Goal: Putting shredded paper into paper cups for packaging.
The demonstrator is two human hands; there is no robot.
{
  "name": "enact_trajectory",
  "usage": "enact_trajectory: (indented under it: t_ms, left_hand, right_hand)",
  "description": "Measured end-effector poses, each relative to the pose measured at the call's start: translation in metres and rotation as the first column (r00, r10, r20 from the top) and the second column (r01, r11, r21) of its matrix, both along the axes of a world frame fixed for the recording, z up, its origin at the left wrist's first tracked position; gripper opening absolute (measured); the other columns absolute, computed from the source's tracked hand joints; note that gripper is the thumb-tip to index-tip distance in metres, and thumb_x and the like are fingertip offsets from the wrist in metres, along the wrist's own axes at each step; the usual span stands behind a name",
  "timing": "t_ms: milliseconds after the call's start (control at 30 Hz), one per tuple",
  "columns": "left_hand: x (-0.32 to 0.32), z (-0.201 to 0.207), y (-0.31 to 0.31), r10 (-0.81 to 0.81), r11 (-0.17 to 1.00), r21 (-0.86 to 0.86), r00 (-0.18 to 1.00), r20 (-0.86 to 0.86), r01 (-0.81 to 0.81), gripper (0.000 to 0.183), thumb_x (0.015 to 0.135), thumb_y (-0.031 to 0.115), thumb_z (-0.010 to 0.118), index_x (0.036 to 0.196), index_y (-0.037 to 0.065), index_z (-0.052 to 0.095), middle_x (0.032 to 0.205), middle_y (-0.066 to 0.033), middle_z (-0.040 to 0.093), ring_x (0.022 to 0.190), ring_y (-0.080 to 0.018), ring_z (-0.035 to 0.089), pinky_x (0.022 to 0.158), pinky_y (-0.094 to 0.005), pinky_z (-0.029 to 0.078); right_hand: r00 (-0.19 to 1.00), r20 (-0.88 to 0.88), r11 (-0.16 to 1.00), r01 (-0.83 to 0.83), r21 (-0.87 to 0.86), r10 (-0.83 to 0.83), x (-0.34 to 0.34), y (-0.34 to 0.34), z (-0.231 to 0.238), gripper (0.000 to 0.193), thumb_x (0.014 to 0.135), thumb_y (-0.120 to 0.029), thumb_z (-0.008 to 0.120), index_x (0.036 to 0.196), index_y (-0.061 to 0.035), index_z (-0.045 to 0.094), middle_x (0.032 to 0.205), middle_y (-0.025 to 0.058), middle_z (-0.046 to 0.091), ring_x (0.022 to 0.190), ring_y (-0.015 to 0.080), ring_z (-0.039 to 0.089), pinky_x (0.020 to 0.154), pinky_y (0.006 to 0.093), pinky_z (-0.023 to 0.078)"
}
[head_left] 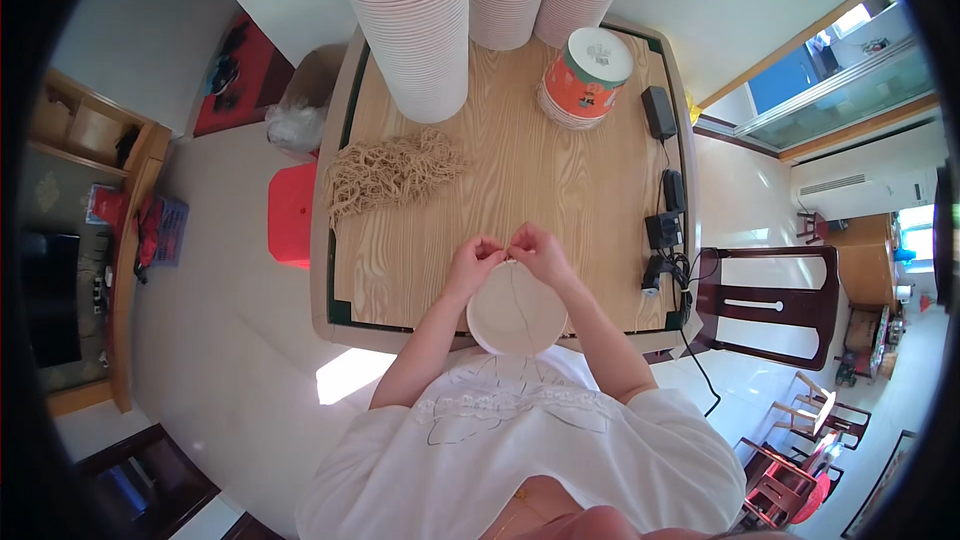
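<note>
A white paper bucket (517, 312) lies with its open mouth facing me at the near edge of the wooden table (560, 190). My left hand (474, 262) and my right hand (541, 251) meet at the bucket's far rim, fingers pinched on a thin tan string (517, 292) that hangs down across the bucket's inside. A loose pile of tan strings (392, 172) lies on the table to the left, beyond my left hand.
Tall stacks of paper buckets (415, 30) stand at the table's far edge, and a short orange stack (585, 78) sits right of them. Black adapters and cables (664, 210) line the right edge. A red stool (292, 213) stands left, a dark chair (770, 305) right.
</note>
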State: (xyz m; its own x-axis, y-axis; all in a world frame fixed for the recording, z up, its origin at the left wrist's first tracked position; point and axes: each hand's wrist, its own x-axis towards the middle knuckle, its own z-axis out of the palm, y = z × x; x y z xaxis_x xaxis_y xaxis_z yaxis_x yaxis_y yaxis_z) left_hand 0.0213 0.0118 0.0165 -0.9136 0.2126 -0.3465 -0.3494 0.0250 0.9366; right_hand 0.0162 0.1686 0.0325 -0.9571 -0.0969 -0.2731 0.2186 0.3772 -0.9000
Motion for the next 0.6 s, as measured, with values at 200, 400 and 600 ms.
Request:
enact_trajectory:
  t_ms: [200, 400, 600]
  left_hand:
    - [-0.002, 0.005, 0.006, 0.060, 0.997, 0.037, 0.998, 0.022, -0.060, 0.007, 0.078, 0.004, 0.058, 0.083, 0.000, 0.059, 0.074, -0.0052, 0.061, 0.069, -0.0110, 0.058, 0.062, -0.0227, 0.047]
    - [-0.001, -0.003, 0.010, 0.022, 1.000, 0.014, 1.000, 0.003, -0.022, 0.008, 0.080, 0.006, 0.056, 0.083, -0.001, 0.058, 0.074, -0.0052, 0.061, 0.067, -0.0109, 0.058, 0.061, -0.0223, 0.047]
    - [-0.003, -0.002, 0.006, 0.075, 0.978, 0.177, 0.978, 0.195, -0.110, 0.007, 0.082, 0.007, 0.053, 0.084, 0.001, 0.056, 0.074, -0.0054, 0.060, 0.063, -0.0109, 0.057, 0.057, -0.0230, 0.047]
  right_hand:
    - [1.000, 0.030, 0.993, 0.005, -0.120, -0.001, 0.001, 0.006, -0.006, 0.012, 0.072, -0.005, 0.063, 0.079, -0.0016, 0.054, 0.068, 0.0055, 0.059, 0.065, 0.0127, 0.058, 0.059, 0.0264, 0.047]
    - [0.997, 0.021, 0.990, -0.070, -0.120, 0.073, 0.001, 0.014, -0.004, 0.011, 0.075, -0.003, 0.061, 0.082, -0.0015, 0.053, 0.072, 0.0061, 0.059, 0.069, 0.0116, 0.058, 0.062, 0.0246, 0.047]
    - [0.991, 0.122, 0.983, -0.032, -0.179, 0.055, 0.004, 0.020, 0.005, 0.018, 0.074, -0.006, 0.062, 0.088, -0.0028, 0.052, 0.070, 0.0058, 0.059, 0.067, 0.0115, 0.057, 0.061, 0.0250, 0.046]
